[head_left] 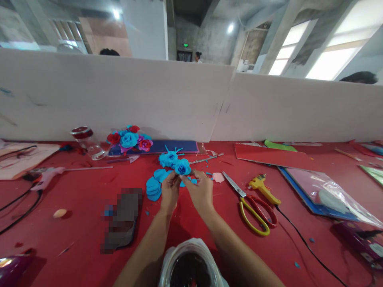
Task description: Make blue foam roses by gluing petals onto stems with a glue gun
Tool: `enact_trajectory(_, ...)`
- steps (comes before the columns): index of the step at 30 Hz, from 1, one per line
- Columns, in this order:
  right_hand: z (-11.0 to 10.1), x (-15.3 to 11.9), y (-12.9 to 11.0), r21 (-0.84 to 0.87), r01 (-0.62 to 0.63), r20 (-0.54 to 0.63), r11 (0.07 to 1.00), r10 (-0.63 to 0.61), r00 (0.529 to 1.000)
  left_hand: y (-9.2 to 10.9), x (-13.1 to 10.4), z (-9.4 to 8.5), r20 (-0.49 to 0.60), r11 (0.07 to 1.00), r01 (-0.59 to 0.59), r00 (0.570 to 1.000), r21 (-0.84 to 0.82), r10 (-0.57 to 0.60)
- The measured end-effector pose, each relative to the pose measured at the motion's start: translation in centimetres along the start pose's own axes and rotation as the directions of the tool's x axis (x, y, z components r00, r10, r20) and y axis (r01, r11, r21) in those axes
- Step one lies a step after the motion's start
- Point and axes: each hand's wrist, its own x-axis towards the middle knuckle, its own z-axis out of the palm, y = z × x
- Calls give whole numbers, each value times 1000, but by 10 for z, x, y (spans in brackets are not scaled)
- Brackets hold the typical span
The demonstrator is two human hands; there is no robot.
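1. Head view: I see the blue flower (182, 167) just below frame centre.
2. Left hand (170, 189): fingers nearly closed, pinching its underside.
3. Right hand (202, 191): fingers curled, thumb extended, grasping its lower right.

Blue rose (182, 167), red tabletop (85, 199)

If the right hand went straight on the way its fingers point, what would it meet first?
Most likely the blue rose, just ahead of the right hand; the fringed blue piece seems to lie beyond, though depth is unclear.
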Motion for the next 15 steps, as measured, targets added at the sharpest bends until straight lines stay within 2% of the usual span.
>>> enact_trajectory(3,4,-3,5,-38,79,-52,996,-81,995,0,0,-2,-10,999,8,1000,47,-8)
enact_trajectory(8,6,-3,11,-59,212,-49,975,-215,975,1,1,-5,-55,979,-19,998,205,31)
enact_trajectory(11,7,-2,15,-16,198,-48,980,-198,979,2,1,-4,-54,965,-28,998,262,43)
enact_trajectory(15,8,1,23,126,60,-42,990,-55,998,0,3,-4,-95,986,-36,994,162,52)
